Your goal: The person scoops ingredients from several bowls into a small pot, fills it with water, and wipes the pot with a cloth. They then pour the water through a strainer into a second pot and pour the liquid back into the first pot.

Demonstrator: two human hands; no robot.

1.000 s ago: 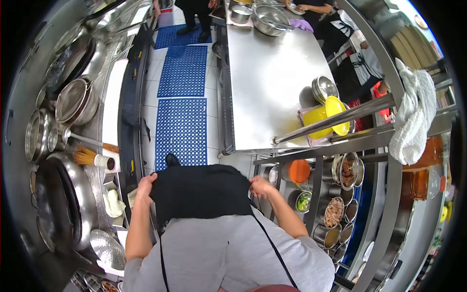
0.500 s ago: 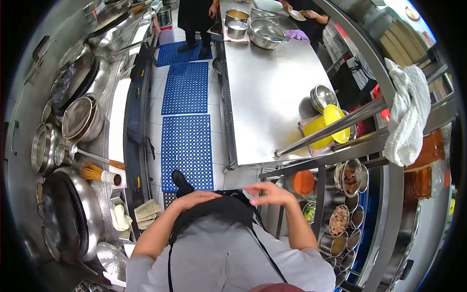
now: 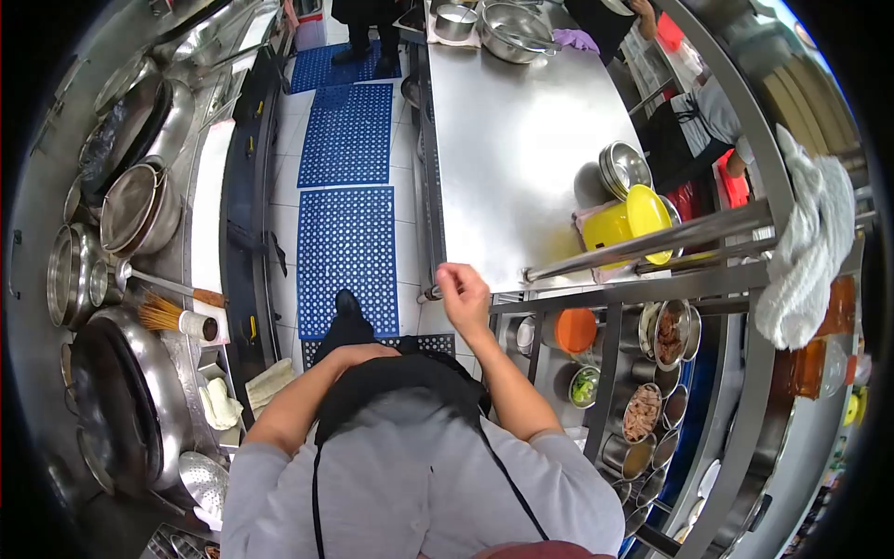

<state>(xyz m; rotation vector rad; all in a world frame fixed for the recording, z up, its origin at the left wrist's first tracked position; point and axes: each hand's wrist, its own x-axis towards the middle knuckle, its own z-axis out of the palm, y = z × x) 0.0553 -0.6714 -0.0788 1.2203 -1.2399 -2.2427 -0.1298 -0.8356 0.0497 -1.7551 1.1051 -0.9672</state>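
Note:
My left hand (image 3: 369, 354) lies against the front of the black apron (image 3: 396, 396), its visible fingers stretched out and partly hidden by the cloth. Raised in front of me, my right hand (image 3: 463, 296) has its fingers curled in, with nothing seen in them. It is beside the near left corner of the steel table (image 3: 521, 149). On that table's near right part stand a yellow container (image 3: 607, 233) with a yellow lid (image 3: 649, 222) and stacked steel bowls (image 3: 624, 170).
Woks (image 3: 121, 401), strainers (image 3: 130, 210) and a bamboo brush (image 3: 168, 319) line the left counter. Blue mats (image 3: 347, 261) cover the aisle, where a person (image 3: 365, 33) stands. Food pots (image 3: 643, 413) sit under a rail at right, with a white towel (image 3: 808, 247). Other people work beyond the table.
My right hand has moved up and left from beside my waist, and its fingers have curled in. The left hand stays at the apron. The view has shifted, and another person shows at right.

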